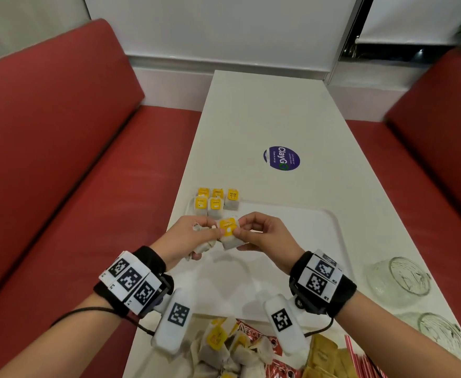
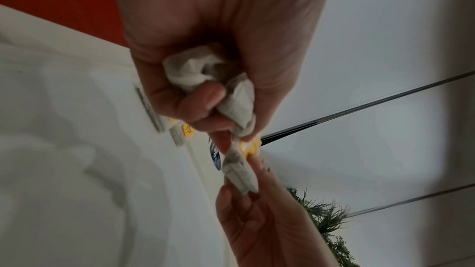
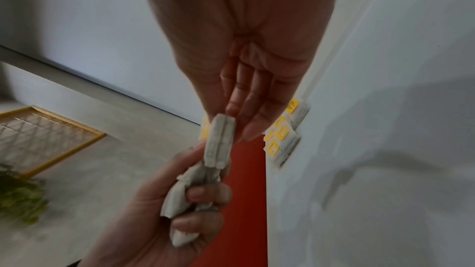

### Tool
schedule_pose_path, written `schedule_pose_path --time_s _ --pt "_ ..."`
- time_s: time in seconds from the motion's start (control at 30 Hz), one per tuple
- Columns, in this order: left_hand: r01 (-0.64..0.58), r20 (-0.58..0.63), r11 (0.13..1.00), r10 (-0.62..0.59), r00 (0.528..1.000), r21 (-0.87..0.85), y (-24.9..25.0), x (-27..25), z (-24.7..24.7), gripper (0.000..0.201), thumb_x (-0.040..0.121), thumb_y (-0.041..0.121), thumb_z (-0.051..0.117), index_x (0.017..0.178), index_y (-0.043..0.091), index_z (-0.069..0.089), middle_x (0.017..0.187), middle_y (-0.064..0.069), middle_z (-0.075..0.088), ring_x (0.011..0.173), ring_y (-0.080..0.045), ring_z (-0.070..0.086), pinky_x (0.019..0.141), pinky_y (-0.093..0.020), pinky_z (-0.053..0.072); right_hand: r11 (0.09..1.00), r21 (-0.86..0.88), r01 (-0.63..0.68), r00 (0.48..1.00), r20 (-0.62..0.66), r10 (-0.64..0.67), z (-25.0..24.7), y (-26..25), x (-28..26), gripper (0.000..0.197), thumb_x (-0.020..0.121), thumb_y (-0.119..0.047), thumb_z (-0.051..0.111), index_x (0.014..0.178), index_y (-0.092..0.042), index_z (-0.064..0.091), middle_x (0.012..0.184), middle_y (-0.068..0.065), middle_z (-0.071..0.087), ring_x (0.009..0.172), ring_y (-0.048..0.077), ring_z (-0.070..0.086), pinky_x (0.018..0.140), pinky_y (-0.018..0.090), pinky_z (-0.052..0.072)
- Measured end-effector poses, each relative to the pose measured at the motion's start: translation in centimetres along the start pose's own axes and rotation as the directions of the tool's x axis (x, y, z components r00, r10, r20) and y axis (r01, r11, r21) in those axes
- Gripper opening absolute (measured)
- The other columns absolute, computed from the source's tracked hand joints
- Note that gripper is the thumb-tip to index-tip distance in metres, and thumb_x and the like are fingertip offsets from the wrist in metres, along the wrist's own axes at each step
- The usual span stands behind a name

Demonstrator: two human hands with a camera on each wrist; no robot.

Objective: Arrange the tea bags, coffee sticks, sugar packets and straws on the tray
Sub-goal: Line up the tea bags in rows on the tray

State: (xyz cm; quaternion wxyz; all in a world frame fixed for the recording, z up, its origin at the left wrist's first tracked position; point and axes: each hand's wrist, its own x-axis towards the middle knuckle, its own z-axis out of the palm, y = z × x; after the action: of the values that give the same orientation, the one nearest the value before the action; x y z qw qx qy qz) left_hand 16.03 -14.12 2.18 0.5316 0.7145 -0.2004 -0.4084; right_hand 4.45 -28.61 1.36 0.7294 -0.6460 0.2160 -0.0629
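From the head view, a tea bag (image 1: 228,232) with a yellow tag is held above the near-left part of the white tray (image 1: 330,222), pinched on its left by the left hand (image 1: 189,237) and on its right by the curled thumb and forefinger of the right hand (image 1: 264,234). A bunch of further tea bags (image 1: 203,245) is clutched in the left palm under the curled lower fingers. Six tea bags (image 1: 216,201) are laid in two rows at the tray's far-left corner, just beyond the hands. A loose heap of tea bags (image 1: 223,350), red coffee sticks (image 1: 267,342), tan sugar packets (image 1: 324,356) and red-striped straws (image 1: 360,361) is seen on the white table (image 1: 251,118) at the near edge, and two glass bowls (image 1: 399,279) are lying to the right. In the left wrist view, crumpled bags (image 2: 205,72) are wrapped by the left hand's (image 2: 218,48) fingers (image 2: 203,96), while the single bag (image 2: 239,168) is gripped at its top by that hand and from below by the right hand (image 2: 259,220). In the right wrist view, the bag (image 3: 219,141) is seen edge-on, pinched between the right hand's (image 3: 241,68) thumb and nearly straight fingers (image 3: 239,96), its lower end met by the left hand (image 3: 167,210), whose fingers are folded over the bunch (image 3: 180,196); the arranged bags (image 3: 282,133) are visible behind.
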Motion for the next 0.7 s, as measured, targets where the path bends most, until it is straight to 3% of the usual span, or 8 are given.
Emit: schedule_pose_path --time_s 0.1,0.27,0.4,0.53,0.6,0.7 --pt "0.027 -0.041 1.0 -0.026 0.999 0.014 -0.3 1.0 0.2 0.01 0.084 0.013 0.069 0.077 0.01 0.061 0.063 -0.006 0.049 0.046 -0.011 0.039 0.039 -0.017 0.03 0.999 0.011 -0.033 0.998 -0.054 0.034 0.0 0.6 1.1 0.009 0.083 -0.001 0.065 0.082 -0.007 0.06 0.085 0.015 0.057 0.075 0.019 0.061 0.067 0.027 0.059" --pt "0.044 -0.153 0.994 -0.029 0.988 0.099 -0.5 4.0 0.4 0.013 0.082 0.012 0.07 0.074 0.014 0.06 0.066 -0.003 0.049 0.05 -0.012 0.042 0.038 -0.016 0.034 0.997 -0.006 -0.077 0.986 -0.149 0.076 -0.3 1.6 3.6 0.011 0.084 -0.002 0.065 0.079 -0.009 0.058 0.069 0.006 0.058 0.055 0.009 0.059 0.061 0.026 0.057" --pt "0.018 -0.206 0.956 0.044 0.978 0.293 -0.4 7.3 0.7 0.009 0.08 0.018 0.071 0.076 0.015 0.064 0.08 -0.003 0.055 0.065 -0.016 0.048 0.051 -0.023 0.038 0.977 -0.199 -0.083 0.966 -0.257 0.03 -1.2 2.5 6.2 0.019 0.08 -0.008 0.071 0.075 -0.015 0.054 0.064 0.002 0.063 0.054 0.008 0.061 0.055 0.023 0.051" --pt "0.022 -0.24 0.854 0.122 0.963 0.52 0.0 10.0 1.0 0.014 0.081 0.022 0.069 0.09 0.011 0.07 0.095 -0.005 0.061 0.097 -0.023 0.056 0.072 -0.025 0.038 0.946 -0.307 -0.103 0.958 -0.286 0.011 -2.0 2.7 8.7 0.023 0.078 -0.008 0.071 0.072 -0.016 0.05 0.062 0.002 0.063 0.052 0.008 0.06 0.051 0.02 0.048" --pt "0.051 -0.244 0.808 0.116 0.963 0.586 0.1 11.1 0.9 0.017 0.082 0.023 0.068 0.094 0.011 0.07 0.106 -0.009 0.063 0.105 -0.025 0.056 0.08 -0.027 0.039 0.928 -0.356 -0.113 0.956 -0.292 0.005 -2.3 2.8 9.7 0.024 0.078 -0.007 0.071 0.071 -0.017 0.05 0.062 0.002 0.062 0.053 0.011 0.059 0.05 0.019 0.048" --pt "0.097 -0.247 0.753 0.089 0.965 0.651 0.0 12.1 0.9 0.018 0.082 0.024 0.065 0.096 0.014 0.07 0.112 -0.008 0.062 0.107 -0.026 0.056 0.079 -0.026 0.04 0.908 -0.4 -0.126 0.957 -0.291 0.005 -2.4 3.0 11.1 0.025 0.077 -0.006 0.071 0.069 -0.017 0.049 0.06 0.003 0.062 0.049 0.012 0.057 0.045 0.017 0.047"
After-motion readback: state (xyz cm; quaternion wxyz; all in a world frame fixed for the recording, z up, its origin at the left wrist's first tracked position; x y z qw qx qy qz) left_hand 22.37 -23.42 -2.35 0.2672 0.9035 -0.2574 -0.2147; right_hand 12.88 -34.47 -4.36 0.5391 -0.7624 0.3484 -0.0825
